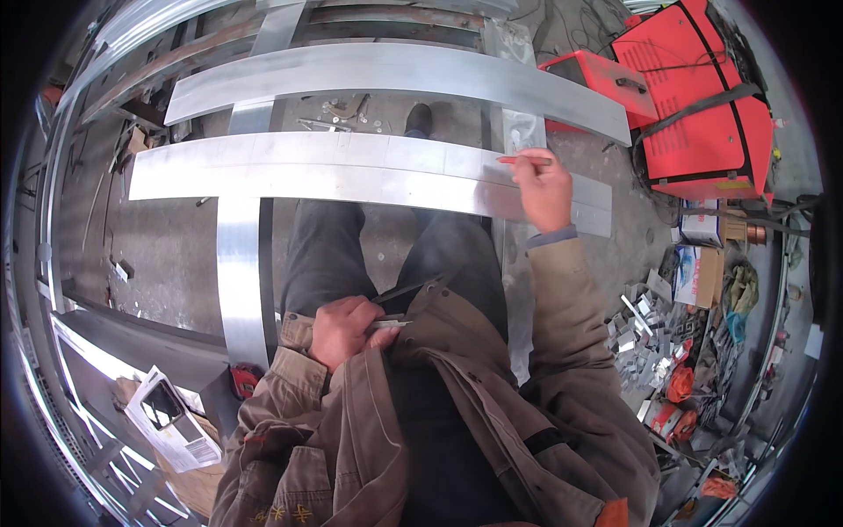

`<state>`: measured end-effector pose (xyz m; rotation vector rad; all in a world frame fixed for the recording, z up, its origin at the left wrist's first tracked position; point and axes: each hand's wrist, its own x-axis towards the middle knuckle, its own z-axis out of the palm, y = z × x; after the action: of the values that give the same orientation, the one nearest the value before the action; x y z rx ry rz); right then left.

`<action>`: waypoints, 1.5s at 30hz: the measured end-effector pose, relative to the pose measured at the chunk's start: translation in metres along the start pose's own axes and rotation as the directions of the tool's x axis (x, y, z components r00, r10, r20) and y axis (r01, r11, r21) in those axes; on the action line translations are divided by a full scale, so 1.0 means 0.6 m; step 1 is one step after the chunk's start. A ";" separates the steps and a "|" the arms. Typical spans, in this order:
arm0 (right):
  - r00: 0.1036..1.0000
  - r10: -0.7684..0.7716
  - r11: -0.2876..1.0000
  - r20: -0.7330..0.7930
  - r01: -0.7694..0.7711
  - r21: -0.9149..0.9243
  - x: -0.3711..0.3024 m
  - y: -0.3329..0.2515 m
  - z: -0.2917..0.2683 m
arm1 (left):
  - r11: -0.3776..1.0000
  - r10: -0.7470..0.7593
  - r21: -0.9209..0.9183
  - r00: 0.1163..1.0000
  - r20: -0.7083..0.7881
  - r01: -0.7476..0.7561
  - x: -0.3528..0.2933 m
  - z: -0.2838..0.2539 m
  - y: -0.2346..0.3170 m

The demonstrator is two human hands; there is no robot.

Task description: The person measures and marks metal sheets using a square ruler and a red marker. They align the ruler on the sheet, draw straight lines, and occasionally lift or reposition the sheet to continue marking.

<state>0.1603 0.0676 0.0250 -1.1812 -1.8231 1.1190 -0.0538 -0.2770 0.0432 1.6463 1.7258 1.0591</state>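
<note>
My right hand point(542, 193) is closed around a thin red pencil point(518, 161). The pencil lies over the right part of a bright flat metal bar point(351, 167), which carries faint lines along and across it. Down by my lap, my left hand point(345, 330) is closed on a slim metal tool point(392, 321) with narrow arms. I cannot make out its exact kind, as the fingers and the dark clothing behind it hide part of it.
A second flat bar point(395, 70) lies farther away, parallel to the first. A crosswise metal strip point(240, 272) supports them at left. Red machines point(694, 105) with cables stand at far right. Metal offcuts point(645, 338) pile up at right. Papers point(171, 422) lie at lower left.
</note>
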 end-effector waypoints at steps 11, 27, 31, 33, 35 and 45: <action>0.917 0.346 0.631 0.197 -0.383 0.675 -0.065 -0.014 0.000 | 1.000 0.016 0.021 0.982 -0.186 -0.012 -0.024 -0.080 0.045; 0.934 0.156 0.849 0.322 -0.294 0.439 -0.089 -0.096 0.100 | 0.542 -0.331 0.373 0.600 -0.728 0.753 -0.221 -0.053 -0.092; 0.938 0.068 0.928 0.340 -0.185 0.325 -0.102 -0.134 0.104 | 0.537 -0.306 0.406 0.619 -0.723 0.740 -0.226 -0.048 -0.111; 0.929 0.044 0.949 0.368 -0.153 0.275 -0.106 -0.143 0.104 | 0.530 -0.386 0.384 0.619 -0.684 0.756 -0.223 -0.053 -0.109; 0.918 -0.016 0.957 0.396 -0.100 0.272 -0.119 -0.153 0.114 | 0.520 -0.439 0.385 0.625 -0.645 0.762 -0.212 -0.064 -0.097; 0.701 -0.454 0.888 0.550 0.405 0.216 -0.172 -0.271 0.189 | 0.756 -0.649 -0.338 0.709 -0.275 0.560 -0.076 -0.132 0.073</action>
<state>0.0421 -0.0972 0.1197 -0.3014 -2.3281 1.3423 -0.0878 -0.3381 0.1165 0.6383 2.0805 1.2174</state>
